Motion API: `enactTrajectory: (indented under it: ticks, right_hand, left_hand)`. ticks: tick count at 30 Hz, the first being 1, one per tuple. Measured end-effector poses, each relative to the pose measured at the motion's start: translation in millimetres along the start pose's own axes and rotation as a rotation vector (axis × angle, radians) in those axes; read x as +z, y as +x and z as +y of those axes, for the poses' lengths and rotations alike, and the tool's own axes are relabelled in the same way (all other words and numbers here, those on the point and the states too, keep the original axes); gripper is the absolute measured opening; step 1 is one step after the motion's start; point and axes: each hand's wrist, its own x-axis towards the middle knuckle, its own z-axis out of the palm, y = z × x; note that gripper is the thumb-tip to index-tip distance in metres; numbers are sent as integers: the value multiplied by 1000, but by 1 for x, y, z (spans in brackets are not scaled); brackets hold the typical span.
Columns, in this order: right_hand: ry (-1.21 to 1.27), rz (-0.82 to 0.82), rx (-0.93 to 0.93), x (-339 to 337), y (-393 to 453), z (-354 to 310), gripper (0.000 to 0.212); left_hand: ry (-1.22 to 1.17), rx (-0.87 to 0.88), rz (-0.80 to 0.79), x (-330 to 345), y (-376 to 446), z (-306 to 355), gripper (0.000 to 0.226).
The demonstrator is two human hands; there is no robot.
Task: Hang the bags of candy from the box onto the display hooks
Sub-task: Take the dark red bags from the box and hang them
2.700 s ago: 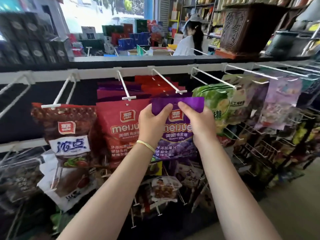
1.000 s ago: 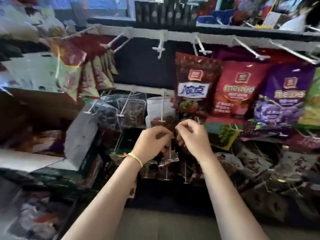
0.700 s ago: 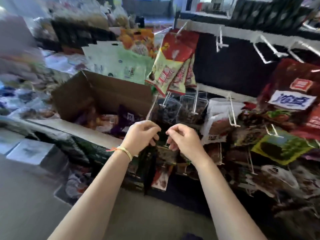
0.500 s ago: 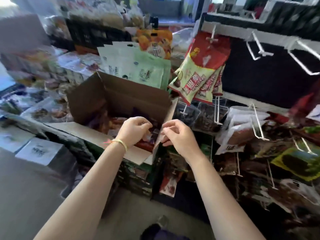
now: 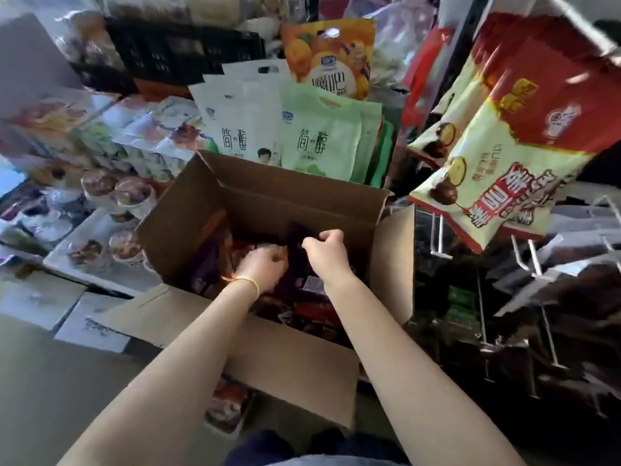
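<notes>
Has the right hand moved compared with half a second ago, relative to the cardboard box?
Yes. The right hand was at the box's right flap; now it is down inside the box, pinching a dark bag.

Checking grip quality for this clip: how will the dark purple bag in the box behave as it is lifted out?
Probably floppy: the dark purple bag is a soft pouch, and the right hand pinches only its top edge. Likely light, since a pinch seems enough. Its glossy film may slip; the left hand is beside it in the cardboard box.
</notes>
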Motion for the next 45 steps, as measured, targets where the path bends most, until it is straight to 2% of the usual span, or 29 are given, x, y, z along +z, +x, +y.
enactTrajectory:
  ticks: [2,5,6,8,9,12,14,18,21,23,26,28,30,33,36,39,43,45]
  right_hand:
    - [1,64,138,12,16,22,38]
    - [6,81,338,21,41,58,63]
    - [11,39,419,23,41,65,59]
    - [25,-117,546,27,36,77,36]
    - [54,-142,557,29,36,84,37]
    - [106,-9,403,37,47,101,69]
    - [86,47,292,41,49,102,70]
    - [-69,118,221,45,52,101,49]
    - [-283,330,156,41,49,90,17]
    - [-223,409,113,37,42,74,8]
    - [-18,385,54,29,26,43,7]
    - [169,338,34,21,13,17,6]
    - [428,215,59,13,0,-8,8]
    - [657,3,111,7,-22,-39,21]
    - [673,-95,93,8,-39,-57,28]
    - [543,-22,3,7,-53,-65,34]
    - [276,289,-135,1,-75,-69,39]
    - [271,269,-211,0,-87,-73,58]
  left_hand:
    - [14,-14,-55,13,14,-16,28]
    - [10,-19,-135,30,33,-41,28]
    - [4,-21,-152,33,38,-46,27]
    - [-23,-12,-188,36,45,-55,23]
    - [-42,-8,-203,35,48,-57,20]
    - [-123,-7,-240,33,53,-61,17]
    - [-163,-5,-240,32,57,-64,19]
    - [-259,-15,-210,32,63,-69,22]
    - [-407,-18,-144,28,65,-68,24]
    - [-547,-67,-88,23,69,-71,21]
    - [-800,-190,-35,7,72,-71,20]
    - [-1004,-226,-115,-10,69,-63,32]
    - [-1141,-90,-234,-29,62,-51,45]
    - [-1092,260,-371,-63,52,-33,75]
    - [-1072,427,-555,-97,39,-13,62]
    - [-1074,493,-529,-116,20,6,46]
    - [-1224,403,-467,-123,0,22,42]
    - [-1241,412,-464,-127,-10,28,47]
